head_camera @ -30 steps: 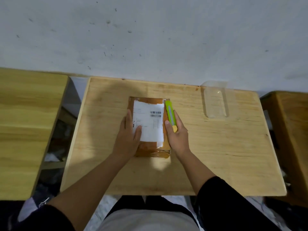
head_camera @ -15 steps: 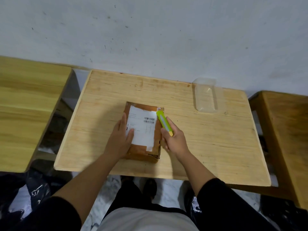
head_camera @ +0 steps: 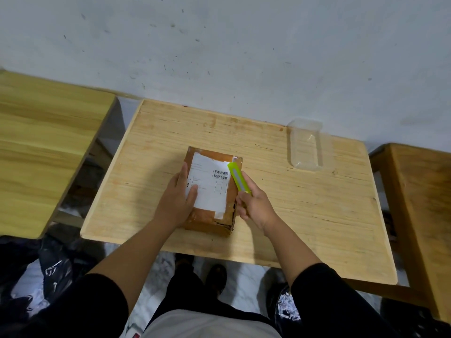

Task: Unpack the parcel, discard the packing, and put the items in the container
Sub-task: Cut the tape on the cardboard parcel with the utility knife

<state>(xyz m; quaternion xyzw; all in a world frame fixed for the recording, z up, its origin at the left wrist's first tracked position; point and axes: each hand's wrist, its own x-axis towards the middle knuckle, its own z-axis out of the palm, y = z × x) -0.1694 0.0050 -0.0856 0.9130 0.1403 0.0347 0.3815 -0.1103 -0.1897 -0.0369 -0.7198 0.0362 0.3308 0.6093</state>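
Note:
A brown taped cardboard parcel (head_camera: 220, 156) with a white shipping label lies in the middle of the light wooden table (head_camera: 305, 206). My left hand (head_camera: 177, 200) lies flat on the parcel's left side, thumb on the label. My right hand (head_camera: 255, 206) grips a lime-green box cutter (head_camera: 238, 176), which lies slanted along the parcel's right edge with its far end over the label's corner. No blade tip is visible. A clear plastic container (head_camera: 306, 145) stands empty at the table's far right.
A second wooden table (head_camera: 44, 147) stands to the left and a wooden bench (head_camera: 419, 203) to the right. Black plastic bags (head_camera: 53, 267) lie on the floor at the lower left. A grey wall rises behind the table.
The camera has shifted, so the table sits lower in view. My right hand has slid nearer me along the parcel's right edge and tilted the cutter. My left hand still rests on the parcel.

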